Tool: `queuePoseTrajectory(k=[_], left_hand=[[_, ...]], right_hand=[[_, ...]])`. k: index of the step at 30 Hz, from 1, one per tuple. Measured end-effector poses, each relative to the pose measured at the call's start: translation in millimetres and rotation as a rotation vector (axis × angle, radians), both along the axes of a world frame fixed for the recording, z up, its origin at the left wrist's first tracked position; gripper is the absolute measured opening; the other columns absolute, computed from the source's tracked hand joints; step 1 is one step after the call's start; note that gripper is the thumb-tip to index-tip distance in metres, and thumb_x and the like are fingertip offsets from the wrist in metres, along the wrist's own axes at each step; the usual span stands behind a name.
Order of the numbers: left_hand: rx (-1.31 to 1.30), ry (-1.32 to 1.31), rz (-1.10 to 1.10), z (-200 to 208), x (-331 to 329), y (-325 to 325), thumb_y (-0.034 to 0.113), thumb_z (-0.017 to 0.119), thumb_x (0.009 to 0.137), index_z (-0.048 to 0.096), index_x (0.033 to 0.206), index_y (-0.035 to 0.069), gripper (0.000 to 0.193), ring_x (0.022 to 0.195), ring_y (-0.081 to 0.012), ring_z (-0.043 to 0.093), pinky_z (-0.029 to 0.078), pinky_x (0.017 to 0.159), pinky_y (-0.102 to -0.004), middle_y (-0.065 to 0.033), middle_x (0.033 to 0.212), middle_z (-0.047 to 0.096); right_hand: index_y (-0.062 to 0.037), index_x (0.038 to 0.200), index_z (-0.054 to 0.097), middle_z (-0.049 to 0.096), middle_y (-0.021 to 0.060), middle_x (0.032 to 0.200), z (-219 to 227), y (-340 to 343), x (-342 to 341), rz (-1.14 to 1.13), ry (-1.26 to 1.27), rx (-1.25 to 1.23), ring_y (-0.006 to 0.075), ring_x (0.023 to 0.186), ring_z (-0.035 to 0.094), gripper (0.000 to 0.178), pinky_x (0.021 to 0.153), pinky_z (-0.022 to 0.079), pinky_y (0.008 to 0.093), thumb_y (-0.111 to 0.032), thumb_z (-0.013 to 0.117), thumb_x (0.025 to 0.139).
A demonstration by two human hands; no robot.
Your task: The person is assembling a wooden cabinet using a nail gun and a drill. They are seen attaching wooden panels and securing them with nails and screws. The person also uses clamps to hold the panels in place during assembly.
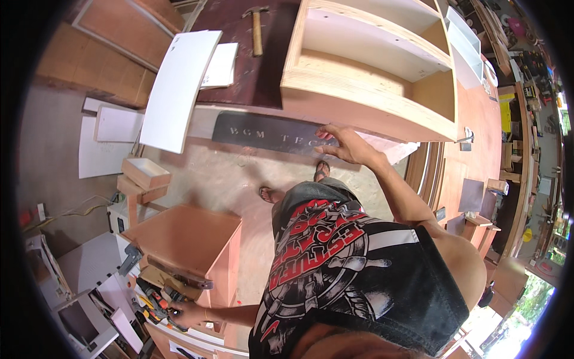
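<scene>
My right hand [347, 146] hovers beside the front edge of the bench, just below a pale wooden cabinet carcass [371, 93]. Its fingers are spread and slightly curled, with nothing between them. At the lower left my left hand [192, 314] reaches in among orange and black power tools [156, 304], which lie next to a brown wooden box [185, 239]. Its fingertips are partly hidden there, so whether they grip a tool is unclear. A claw hammer [257, 33] with a wooden handle rests on the dark red bench top [239, 90].
A long white panel [179, 90] juts past the bench edge, over a smaller white board [220, 66]. Small wooden drawer boxes [146, 173] are stacked at the left. A plywood surface [460, 161] and shelves of tools [526, 119] stand along the right.
</scene>
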State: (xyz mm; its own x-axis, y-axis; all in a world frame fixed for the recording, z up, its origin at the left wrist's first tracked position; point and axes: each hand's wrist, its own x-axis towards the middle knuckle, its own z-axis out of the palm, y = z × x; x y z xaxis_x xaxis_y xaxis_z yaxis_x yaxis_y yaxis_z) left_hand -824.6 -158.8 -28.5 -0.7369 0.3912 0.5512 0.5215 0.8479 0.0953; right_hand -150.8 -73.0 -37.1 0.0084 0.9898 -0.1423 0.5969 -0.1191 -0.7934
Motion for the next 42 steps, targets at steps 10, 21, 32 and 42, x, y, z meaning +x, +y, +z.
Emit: queuePoseTrajectory(k=[10,21,32,42], left_hand=[[-0.007,-1.160,-1.226,-85,416,148,0.015,0.066,0.096,0.061,0.129,0.002,0.035,0.100,-0.0172,0.066,0.054,0.086,-0.0326,-0.0102,0.111,0.069],[-0.494,-1.319,-2.055,-4,637,133,0.012,0.067,0.096,0.070,0.105,-0.002,0.017,0.082,-0.0220,0.070,0.056,0.076,-0.0325,-0.0146,0.094,0.072],[-0.198,-1.272,-2.145,12,772,40,0.014,0.067,0.098,0.069,0.099,-0.002,0.017,0.077,-0.0176,0.067,0.054,0.073,-0.0304,-0.0105,0.088,0.072],[-0.264,-0.663,-1.925,12,953,-67,0.033,0.070,0.097,0.055,0.134,0.000,0.052,0.123,-0.0312,0.053,0.039,0.108,-0.0447,-0.0180,0.130,0.059]], right_hand=[[0.0017,0.113,0.068,0.074,0.0129,0.103,70,-83,160,-0.751,0.022,0.384,0.0204,0.098,0.071,0.024,0.088,0.056,0.0332,-0.012,0.072,0.094],[-0.0036,0.111,0.069,0.068,0.0159,0.110,20,-161,269,-1.306,-0.527,0.377,0.0338,0.107,0.062,0.031,0.094,0.047,0.0429,-0.027,0.074,0.091],[0.0045,0.119,0.065,0.071,0.0094,0.106,-35,-354,357,-1.592,0.179,0.402,0.0148,0.098,0.064,0.047,0.090,0.049,0.0289,-0.039,0.062,0.102],[-0.0004,0.124,0.065,0.070,0.0102,0.107,-150,-638,457,-1.638,0.420,-0.085,0.0183,0.101,0.064,0.049,0.093,0.050,0.0348,-0.044,0.060,0.101]])
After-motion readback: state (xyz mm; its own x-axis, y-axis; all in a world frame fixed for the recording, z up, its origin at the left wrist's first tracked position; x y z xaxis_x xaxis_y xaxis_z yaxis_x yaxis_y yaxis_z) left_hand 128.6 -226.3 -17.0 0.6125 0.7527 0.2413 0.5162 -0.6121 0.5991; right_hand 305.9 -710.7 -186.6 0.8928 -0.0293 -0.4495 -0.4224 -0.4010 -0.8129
